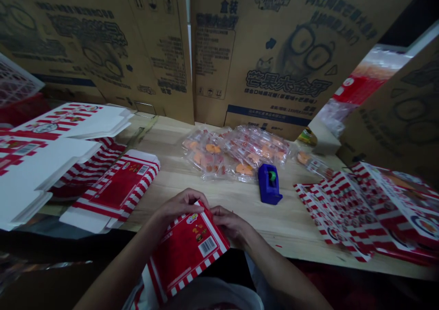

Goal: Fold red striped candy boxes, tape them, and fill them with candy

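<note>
My left hand (180,205) and my right hand (229,225) both grip the top edge of a flat red carton with white-and-red striped borders (188,251). Its printed face, with a barcode and small food pictures, faces up toward me. The carton's lower end hangs past the table edge, over my lap. Its upper corner is partly hidden by my fingers. Just beyond my right hand, a blue tape dispenser (269,184) stands on the table, not touching either hand.
A wooden table (164,163) holds stacks of flat striped cartons (116,191) at left and more (363,214) at right. Clear packets of orange snacks (233,154) lie in a heap at the back. Printed cardboard shipping boxes (274,58) stand behind, and a white plastic crate (13,81) sits at far left.
</note>
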`<state>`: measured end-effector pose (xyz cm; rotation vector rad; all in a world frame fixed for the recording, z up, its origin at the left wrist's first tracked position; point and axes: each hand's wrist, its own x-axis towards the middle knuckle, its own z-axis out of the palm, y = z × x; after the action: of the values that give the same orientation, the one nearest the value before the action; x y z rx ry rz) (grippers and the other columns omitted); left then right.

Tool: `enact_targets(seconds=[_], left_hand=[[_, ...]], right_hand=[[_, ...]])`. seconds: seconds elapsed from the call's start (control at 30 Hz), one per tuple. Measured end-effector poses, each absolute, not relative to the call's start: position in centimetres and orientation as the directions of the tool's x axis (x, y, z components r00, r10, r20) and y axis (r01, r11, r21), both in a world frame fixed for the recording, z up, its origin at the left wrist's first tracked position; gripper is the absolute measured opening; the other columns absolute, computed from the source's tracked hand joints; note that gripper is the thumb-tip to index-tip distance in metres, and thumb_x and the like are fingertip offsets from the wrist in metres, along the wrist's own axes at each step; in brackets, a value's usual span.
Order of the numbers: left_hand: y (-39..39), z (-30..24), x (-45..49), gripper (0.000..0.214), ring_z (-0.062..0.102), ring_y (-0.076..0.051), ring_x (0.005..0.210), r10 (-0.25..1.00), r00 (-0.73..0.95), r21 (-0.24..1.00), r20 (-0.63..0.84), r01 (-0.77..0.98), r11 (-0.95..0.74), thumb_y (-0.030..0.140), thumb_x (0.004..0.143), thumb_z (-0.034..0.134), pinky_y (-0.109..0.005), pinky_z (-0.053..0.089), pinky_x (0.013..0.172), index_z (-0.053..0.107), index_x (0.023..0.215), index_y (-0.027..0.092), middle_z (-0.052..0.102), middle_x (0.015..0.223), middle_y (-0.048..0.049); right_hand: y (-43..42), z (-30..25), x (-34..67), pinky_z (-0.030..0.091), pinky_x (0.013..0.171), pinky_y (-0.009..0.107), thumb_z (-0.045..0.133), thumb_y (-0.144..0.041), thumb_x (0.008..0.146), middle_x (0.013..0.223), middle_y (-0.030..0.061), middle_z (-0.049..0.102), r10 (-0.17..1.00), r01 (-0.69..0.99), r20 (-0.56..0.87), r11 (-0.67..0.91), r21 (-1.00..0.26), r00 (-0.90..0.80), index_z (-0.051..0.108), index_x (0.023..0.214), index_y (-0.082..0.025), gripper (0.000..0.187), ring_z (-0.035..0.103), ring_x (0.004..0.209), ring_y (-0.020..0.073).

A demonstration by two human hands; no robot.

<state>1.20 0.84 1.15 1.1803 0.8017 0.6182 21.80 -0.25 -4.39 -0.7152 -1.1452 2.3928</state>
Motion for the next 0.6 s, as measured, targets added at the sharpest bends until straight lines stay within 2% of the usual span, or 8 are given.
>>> enact_targets(seconds=[0.07,0.17,0.23,0.33,0.4,0.47,0.53,0.6], left_hand=[[0.8,1.3,0.2,0.03,0.053,-0.012,0.056,0.819,0.524,0.956,-0.234,-0.031,0.293,0.039,0.063,0.078,-0.02,0.04,0.052,0.072,0.078,0.014,0.064,0.064,-0.0016],[0.7,0.5,-2.0,0.031,0.057,-0.012,0.055,0.936,0.216,0.936,-0.277,-0.16,0.314,0.034,0.059,0.08,-0.021,0.042,0.052,0.069,0.081,0.016,0.065,0.065,0.0007],[0.1,-0.8,-3.5,0.035,0.06,-0.013,0.056,0.948,-0.12,0.926,-0.295,-0.279,0.253,0.034,0.055,0.081,-0.023,0.046,0.055,0.065,0.082,0.017,0.066,0.068,0.002],[-2.0,-3.6,-5.0,0.039,0.061,-0.015,0.058,0.851,-0.444,0.944,-0.282,-0.289,0.162,0.037,0.052,0.081,-0.027,0.05,0.058,0.061,0.079,0.016,0.065,0.067,0.0018],[-4.1,-5.4,-5.4,0.038,0.062,-0.018,0.062,0.833,-0.524,0.984,-0.178,-0.099,0.148,0.043,0.058,0.077,-0.031,0.051,0.061,0.06,0.079,0.017,0.064,0.068,0.0007],[-6.1,-6.8,-5.4,0.036,0.064,-0.025,0.075,0.862,-0.507,0.952,0.019,0.272,0.139,0.045,0.065,0.072,-0.04,0.053,0.072,0.061,0.084,0.017,0.066,0.078,-0.0041],[-7.3,-7.5,-5.2,0.041,0.061,-0.034,0.1,0.899,-0.385,0.78,0.211,0.621,0.083,0.046,0.07,0.068,-0.05,0.049,0.087,0.062,0.098,0.016,0.066,0.101,-0.0129],[-7.6,-7.5,-4.8,0.057,0.047,-0.04,0.124,0.938,-0.179,0.576,0.299,0.817,-0.028,0.046,0.07,0.068,-0.056,0.04,0.101,0.058,0.116,0.015,0.056,0.127,-0.0205]], right_hand=[[0.5,-4.7,20.9,0.048,0.065,0.027,0.078,-0.062,0.057,0.071,0.0038,0.066,0.575,-0.126,-0.252,-0.536,-0.835,-0.779,0.069,0.081,-0.014,0.054,0.061,0.063,0.0155],[3.7,-5.0,20.3,0.043,0.055,0.024,0.062,-0.061,0.075,0.061,0.0007,0.06,0.766,0.096,-0.154,-0.12,-0.988,-0.624,0.064,0.072,-0.015,0.045,0.054,0.053,0.0123],[6.8,-4.9,20.5,0.043,0.056,0.024,0.054,-0.051,0.083,0.061,0.0008,0.059,0.869,0.281,-0.01,0.148,-0.948,-0.495,0.062,0.069,-0.016,0.038,0.054,0.055,0.0131],[11.4,-3.9,20.8,0.044,0.071,0.028,0.055,-0.031,0.083,0.078,0.0044,0.064,0.903,0.403,0.115,0.295,-0.866,-0.414,0.065,0.077,-0.017,0.018,0.057,0.074,0.017],[13.6,-3.1,20.3,0.042,0.082,0.03,0.058,-0.02,0.078,0.092,0.006,0.065,0.89,0.458,0.158,0.363,-0.812,-0.427,0.067,0.084,-0.019,0.011,0.056,0.089,0.0194],[15.0,-2.6,19.2,0.04,0.089,0.031,0.063,-0.012,0.071,0.097,0.0071,0.066,0.876,0.503,0.167,0.405,-0.763,-0.452,0.068,0.083,-0.019,0.015,0.055,0.097,0.0215],[16.0,-2.6,17.8,0.039,0.092,0.033,0.065,-0.01,0.068,0.099,0.0104,0.065,0.889,0.557,0.17,0.406,-0.725,-0.426,0.067,0.081,-0.017,0.015,0.054,0.101,0.0241],[16.8,-2.9,16.9,0.037,0.094,0.036,0.064,-0.013,0.072,0.109,0.0162,0.063,0.924,0.614,0.185,0.364,-0.7,-0.336,0.066,0.089,-0.014,0.018,0.052,0.107,0.0276]])
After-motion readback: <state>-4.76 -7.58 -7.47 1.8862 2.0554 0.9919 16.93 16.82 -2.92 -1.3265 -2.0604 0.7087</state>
